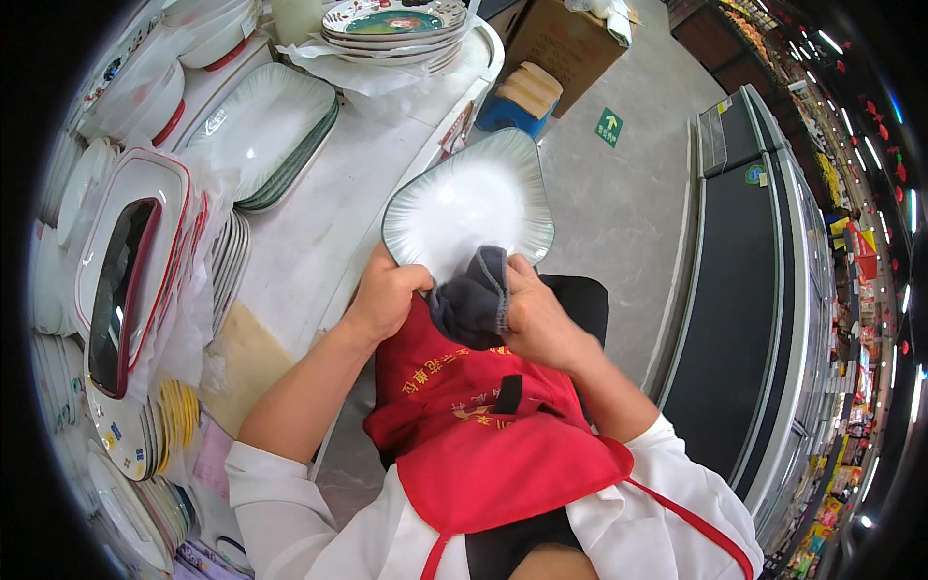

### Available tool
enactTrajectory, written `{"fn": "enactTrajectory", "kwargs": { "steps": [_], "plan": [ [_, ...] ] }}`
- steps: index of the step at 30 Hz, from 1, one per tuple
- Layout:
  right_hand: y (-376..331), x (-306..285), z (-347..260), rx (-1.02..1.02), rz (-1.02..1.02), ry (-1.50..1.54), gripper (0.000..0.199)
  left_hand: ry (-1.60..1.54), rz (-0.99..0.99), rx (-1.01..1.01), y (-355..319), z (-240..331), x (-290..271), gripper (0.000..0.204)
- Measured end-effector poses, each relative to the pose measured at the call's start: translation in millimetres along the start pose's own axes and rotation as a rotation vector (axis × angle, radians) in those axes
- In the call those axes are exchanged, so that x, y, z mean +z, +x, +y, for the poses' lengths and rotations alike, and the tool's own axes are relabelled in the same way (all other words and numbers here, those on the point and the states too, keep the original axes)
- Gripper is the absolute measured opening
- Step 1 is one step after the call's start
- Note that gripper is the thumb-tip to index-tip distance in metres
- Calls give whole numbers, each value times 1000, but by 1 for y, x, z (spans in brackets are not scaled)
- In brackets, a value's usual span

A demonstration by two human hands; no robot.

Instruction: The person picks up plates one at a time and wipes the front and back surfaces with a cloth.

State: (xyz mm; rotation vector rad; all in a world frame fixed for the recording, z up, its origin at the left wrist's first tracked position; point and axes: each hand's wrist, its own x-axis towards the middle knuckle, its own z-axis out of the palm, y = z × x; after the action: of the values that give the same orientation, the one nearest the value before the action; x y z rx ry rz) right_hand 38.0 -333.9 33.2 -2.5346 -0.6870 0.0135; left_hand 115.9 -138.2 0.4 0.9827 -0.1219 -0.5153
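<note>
A white square plate with a grey-green ribbed rim is held tilted above my lap. My left hand grips its near left edge, thumb over the rim. A dark grey cloth lies against the plate's near edge, bunched in my right hand, whose fingers are closed on it. Part of the cloth hangs over the red apron. To the left, a stack of similar green-rimmed plates rests on the white shelf.
Stacked patterned plates stand at the shelf's far end. Red-rimmed dishes, upright plates and bowls crowd the left. A cardboard box and a blue stool stand ahead. Dark freezer cabinets line the right.
</note>
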Motion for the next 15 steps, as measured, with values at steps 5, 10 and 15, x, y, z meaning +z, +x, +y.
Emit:
{"fn": "enactTrajectory", "kwargs": {
  "steps": [5,10,15],
  "plan": [
    [-21,-44,2,127,-178,-258,21,-86,10,-53,1,5,2,53],
    [-26,-77,12,362,427,-160,37,-274,38,-56,3,13,4,59],
    [6,-76,-12,240,1130,412,27,-271,29,-94,2,19,6,61]
  ]
}}
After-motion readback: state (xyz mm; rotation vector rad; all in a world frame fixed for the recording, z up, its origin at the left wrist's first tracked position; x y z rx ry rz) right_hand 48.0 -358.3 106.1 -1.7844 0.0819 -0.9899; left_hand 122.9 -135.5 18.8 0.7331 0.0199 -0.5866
